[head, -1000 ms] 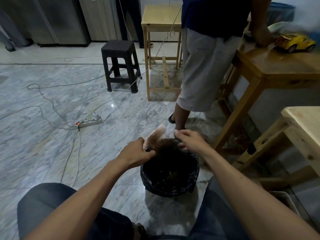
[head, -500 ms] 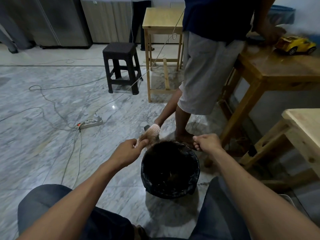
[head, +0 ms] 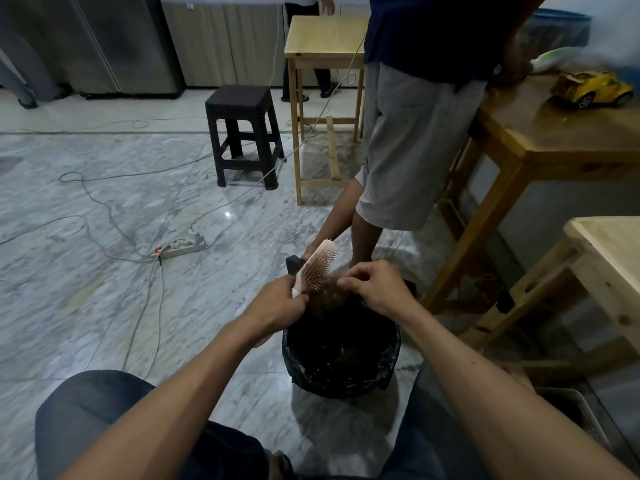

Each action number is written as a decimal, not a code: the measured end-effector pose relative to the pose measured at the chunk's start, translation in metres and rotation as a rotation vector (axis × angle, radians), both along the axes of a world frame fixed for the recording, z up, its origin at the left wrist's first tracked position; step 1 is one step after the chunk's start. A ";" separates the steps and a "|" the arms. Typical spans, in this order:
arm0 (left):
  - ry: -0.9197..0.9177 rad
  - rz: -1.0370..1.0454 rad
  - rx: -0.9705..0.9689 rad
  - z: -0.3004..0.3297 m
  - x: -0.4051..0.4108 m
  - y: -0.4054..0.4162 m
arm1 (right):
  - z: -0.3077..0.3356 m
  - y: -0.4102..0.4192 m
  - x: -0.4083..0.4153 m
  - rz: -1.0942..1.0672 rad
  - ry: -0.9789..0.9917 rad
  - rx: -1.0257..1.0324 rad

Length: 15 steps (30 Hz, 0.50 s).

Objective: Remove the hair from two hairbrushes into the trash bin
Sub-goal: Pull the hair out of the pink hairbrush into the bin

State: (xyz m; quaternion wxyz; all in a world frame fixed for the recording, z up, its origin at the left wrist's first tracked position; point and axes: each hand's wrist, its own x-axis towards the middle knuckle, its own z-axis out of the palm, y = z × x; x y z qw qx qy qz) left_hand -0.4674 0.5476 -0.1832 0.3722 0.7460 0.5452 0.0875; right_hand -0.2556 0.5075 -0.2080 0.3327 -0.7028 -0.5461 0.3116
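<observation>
My left hand [head: 282,304] grips the handle of a pink paddle hairbrush [head: 317,268], held tilted over the far rim of a black-lined trash bin [head: 341,375]. Brown hair [head: 330,292] clings to the lower bristles. My right hand [head: 377,289] pinches that clump of hair with thumb and fingers, just right of the brush. More hair lies inside the bin. Only one hairbrush is in view.
Another person stands right behind the bin, reaching a hand [head: 311,251] down near it. Wooden tables [head: 540,140] stand at the right, one with a yellow toy car [head: 592,89]. A black stool [head: 242,133], a power strip [head: 180,247] and cables lie on the marble floor.
My right hand, which had pulled away to the right over the bin's rim, has come back to the brush and pinched the hair. The brush has tilted more upright.
</observation>
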 end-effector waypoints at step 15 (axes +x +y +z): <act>0.023 0.071 0.049 -0.004 -0.011 0.004 | 0.002 -0.010 0.046 -0.438 -0.028 -0.136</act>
